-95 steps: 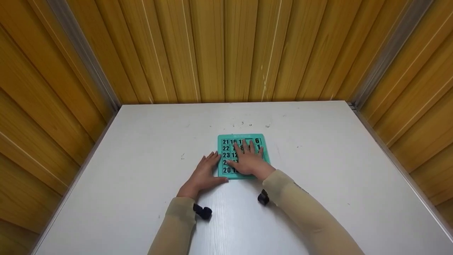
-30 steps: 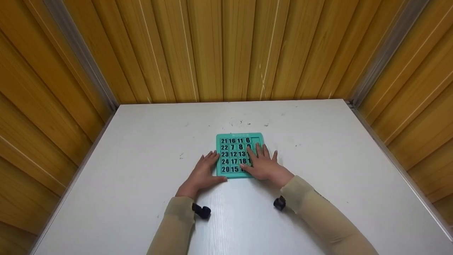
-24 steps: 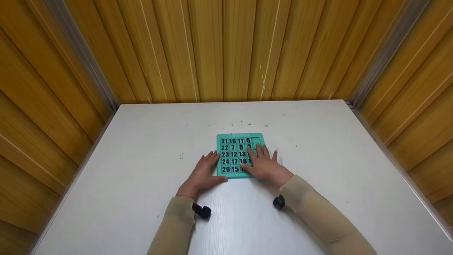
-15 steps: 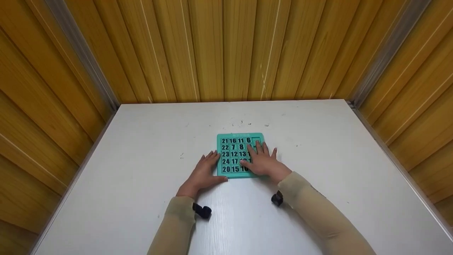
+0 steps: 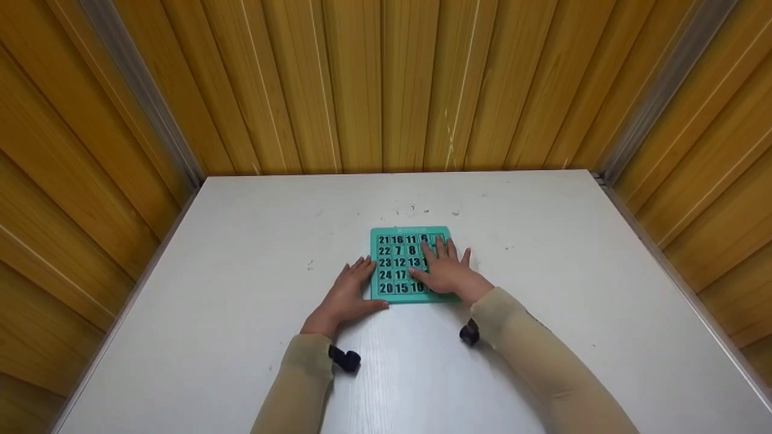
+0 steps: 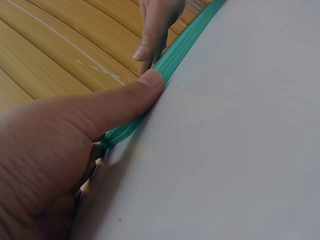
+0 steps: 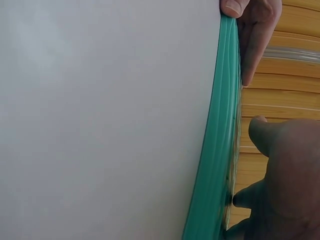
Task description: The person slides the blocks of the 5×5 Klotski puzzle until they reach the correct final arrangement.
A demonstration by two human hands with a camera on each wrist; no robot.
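A green number slide puzzle [image 5: 399,263] with black numbers on its tiles lies flat on the white table. My left hand [image 5: 348,296] holds it at the near left corner, the thumb along the near edge and the fingers along the left side. In the left wrist view, the left thumb [image 6: 127,102] presses against the green rim. Over the right-hand columns, my right hand [image 5: 449,271] is spread, its fingertips touching tiles near the upper right corner and hiding several numbers. Its thumb and fingers show over the tile face in the right wrist view [image 7: 290,175].
The white table [image 5: 241,253] extends around the puzzle, with small dark marks beyond it. Yellow wood-patterned panels [image 5: 398,90] stand at the back and both sides. Black wrist cameras [image 5: 347,360] sit on both sleeves.
A gap in the top row's fourth column was filled by the 6 tile, leaving the right corner vacant. My right hand shifted right, then slightly away from me. My left hand stayed put.
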